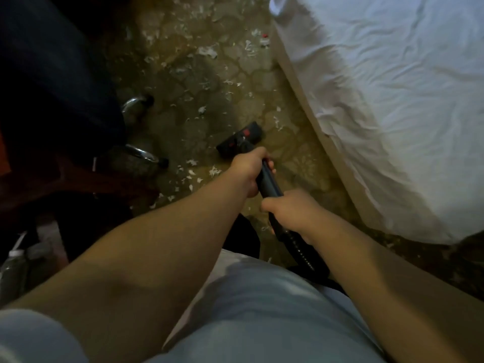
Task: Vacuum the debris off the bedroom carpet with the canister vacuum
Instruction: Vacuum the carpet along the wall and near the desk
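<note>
Between bed (379, 100) and chair (52, 74), vacuum head (239, 138) sits on littered carpet (183, 74); left hand (248, 171) and right hand (290, 210) both grip the wand (269, 183). Wand likely rigid, light; hose (301, 247) flexible, so two-handed hold suits

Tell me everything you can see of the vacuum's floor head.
The floor head is a dark, plastic-looking bar with red marks on top. It lies flat on the patterned carpet, with white scraps scattered around it. A dark wand rises from its middle, gripped by the left hand and, nearer the person, the right hand.
</note>
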`<action>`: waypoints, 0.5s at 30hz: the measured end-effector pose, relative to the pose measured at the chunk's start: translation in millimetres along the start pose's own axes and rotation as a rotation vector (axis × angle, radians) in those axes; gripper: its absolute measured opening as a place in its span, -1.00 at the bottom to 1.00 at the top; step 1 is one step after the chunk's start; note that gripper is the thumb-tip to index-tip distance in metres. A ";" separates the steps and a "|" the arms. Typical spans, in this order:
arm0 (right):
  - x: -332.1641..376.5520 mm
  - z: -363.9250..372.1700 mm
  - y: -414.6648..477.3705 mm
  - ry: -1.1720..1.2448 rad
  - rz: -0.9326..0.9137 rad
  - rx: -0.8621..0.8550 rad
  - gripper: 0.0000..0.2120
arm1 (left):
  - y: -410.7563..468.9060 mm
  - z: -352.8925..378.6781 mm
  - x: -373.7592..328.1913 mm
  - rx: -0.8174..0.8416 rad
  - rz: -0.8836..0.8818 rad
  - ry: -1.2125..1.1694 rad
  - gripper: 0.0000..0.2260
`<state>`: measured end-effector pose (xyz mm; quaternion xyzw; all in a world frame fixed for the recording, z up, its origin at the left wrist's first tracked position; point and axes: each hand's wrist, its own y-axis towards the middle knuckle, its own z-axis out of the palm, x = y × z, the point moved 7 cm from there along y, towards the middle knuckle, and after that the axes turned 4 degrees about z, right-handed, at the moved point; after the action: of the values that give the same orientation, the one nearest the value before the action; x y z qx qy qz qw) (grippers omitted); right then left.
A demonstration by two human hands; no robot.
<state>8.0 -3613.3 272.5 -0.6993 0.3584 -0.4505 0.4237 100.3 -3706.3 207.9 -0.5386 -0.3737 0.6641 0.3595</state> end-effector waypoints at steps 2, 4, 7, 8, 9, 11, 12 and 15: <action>-43.6 -16.7 -13.7 0.012 0.017 0.000 -0.76 | -15.4 24.7 39.2 0.019 -0.009 0.011 -0.90; -88.4 -32.5 -28.3 0.009 0.024 -0.003 -0.74 | -33.7 46.0 79.4 0.031 -0.021 0.003 -0.89; -152.0 -53.7 -53.5 -0.009 0.018 0.026 -0.73 | -66.6 72.6 138.4 0.030 -0.028 -0.028 -0.93; -171.2 -59.8 -63.2 -0.022 0.017 0.034 -0.73 | -78.9 80.1 157.6 0.029 -0.031 -0.043 -0.95; -188.3 -65.2 -73.6 -0.039 0.018 0.040 -0.71 | -90.9 86.4 175.5 0.027 -0.036 -0.059 -0.96; -217.9 -73.5 -91.6 -0.067 0.016 0.048 -0.62 | -112.9 96.9 206.1 0.024 -0.047 -0.085 -0.94; -229.4 -75.7 -99.3 -0.075 0.012 0.053 -0.58 | -123.2 100.4 218.3 0.022 -0.048 -0.100 -0.92; -254.8 -77.0 -116.7 -0.089 -0.005 0.053 -0.56 | -147.9 104.9 246.8 0.014 -0.039 -0.156 -0.85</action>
<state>-135.8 -3364.3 314.4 -0.7081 0.3253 -0.4294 0.4565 -31.7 -3432.2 243.0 -0.4752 -0.4066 0.6995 0.3458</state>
